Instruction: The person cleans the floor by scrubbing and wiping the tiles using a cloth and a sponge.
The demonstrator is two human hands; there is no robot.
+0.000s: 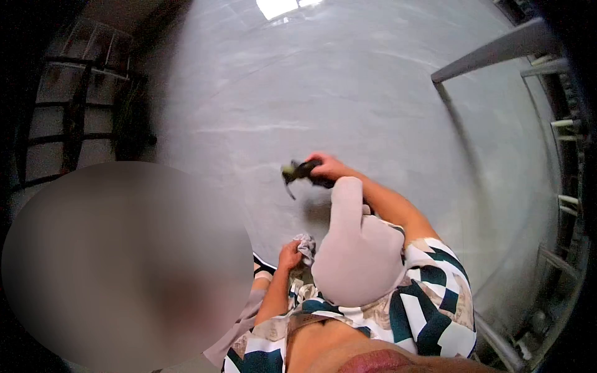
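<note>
broadly, a smooth, pale grey surface [217, 93] with faint whitish streaks fills most of the view; whether it is a floor or a tabletop i cannot tell. across the bottom spreads a short-sleeved top [429, 311] patterned in white, dark teal and beige blocks. at the far left stands a dark, grid-like rack [76, 118], dimly lit. in front of the top is a rounded, pinkish-beige fabric shape [357, 267] with one long upright lobe. a flat grey bar [497, 53] slants in from the upper right.

out over the pale surface, the right hand [328, 166] has its fingers curled around a black handheld object [306, 169], blurred, with a yellow-green tip [288, 171] and a thin dark piece [289, 189] hanging at that end. closer to the body, the left hand [289, 256] has its fingers closed on a small, crumpled grey-and-white cloth [305, 247], well apart from the black object.
</note>
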